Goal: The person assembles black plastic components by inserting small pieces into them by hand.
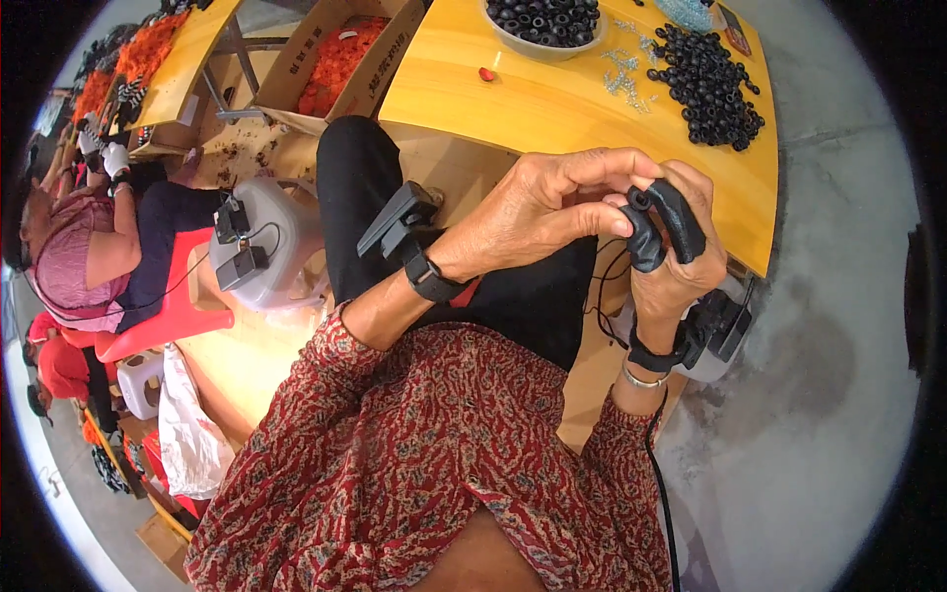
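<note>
My left hand point(562, 202) reaches across from the left, its thumb and forefinger bent in a pinch around a small black ring-shaped piece point(639, 198) with a hole in its middle. My right hand point(681, 261) is raised beside it, with black covers point(679, 222) over its thumb and one finger. The ring-shaped piece sits between these covered fingers, and both hands meet at it. Past the hands, a heap of similar black pieces point(712, 94) lies on the yellow table point(464, 109), with small silvery parts point(623, 74) scattered to its left.
A bowl point(552, 44) full of black pieces stands on the table near a small red object point(486, 74). Left of the table is a cardboard box point(380, 84) with orange material. A translucent jug point(281, 232) stands on the floor. A co-worker point(94, 237) in white gloves sits at far left.
</note>
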`<state>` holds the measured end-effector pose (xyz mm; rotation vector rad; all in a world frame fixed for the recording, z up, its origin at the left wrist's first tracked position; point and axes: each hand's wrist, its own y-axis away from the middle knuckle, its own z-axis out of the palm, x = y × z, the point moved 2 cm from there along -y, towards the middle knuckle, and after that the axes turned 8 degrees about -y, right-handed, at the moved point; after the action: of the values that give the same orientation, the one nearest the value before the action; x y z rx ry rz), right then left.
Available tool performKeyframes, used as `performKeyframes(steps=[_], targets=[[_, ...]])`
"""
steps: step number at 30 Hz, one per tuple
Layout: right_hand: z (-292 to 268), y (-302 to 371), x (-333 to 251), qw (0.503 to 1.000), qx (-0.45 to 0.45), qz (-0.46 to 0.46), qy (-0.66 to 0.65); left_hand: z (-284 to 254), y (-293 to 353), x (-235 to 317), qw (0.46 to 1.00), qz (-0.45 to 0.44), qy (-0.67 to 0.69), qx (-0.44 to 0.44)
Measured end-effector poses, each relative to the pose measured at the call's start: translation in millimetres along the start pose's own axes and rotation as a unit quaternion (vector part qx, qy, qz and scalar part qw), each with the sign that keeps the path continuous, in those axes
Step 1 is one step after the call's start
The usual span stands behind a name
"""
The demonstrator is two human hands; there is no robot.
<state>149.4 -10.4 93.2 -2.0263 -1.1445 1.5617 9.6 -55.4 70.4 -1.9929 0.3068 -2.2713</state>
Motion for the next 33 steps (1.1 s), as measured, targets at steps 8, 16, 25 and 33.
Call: performKeyframes(steps=[8, 16, 25, 33], targets=[[-2, 4, 10, 1.0, 0.028, 0.007, 0.007, 1, -9, -12, 0.997, -0.026, 0.059, -0.049], [-33, 22, 37, 0.979, 0.158, 0.124, 0.037, -4, -28, -29, 0.992, -0.085, 0.092, -0.024], [-193, 54, 123, 0.879, 0.427, 0.184, 0.107, -41, -53, -76, 0.972, -0.14, 0.179, 0.057], [-276, 115, 253, 0.821, 0.411, 0.355, 0.177, -43, -60, -87, 0.958, -0.148, 0.233, 0.078]])
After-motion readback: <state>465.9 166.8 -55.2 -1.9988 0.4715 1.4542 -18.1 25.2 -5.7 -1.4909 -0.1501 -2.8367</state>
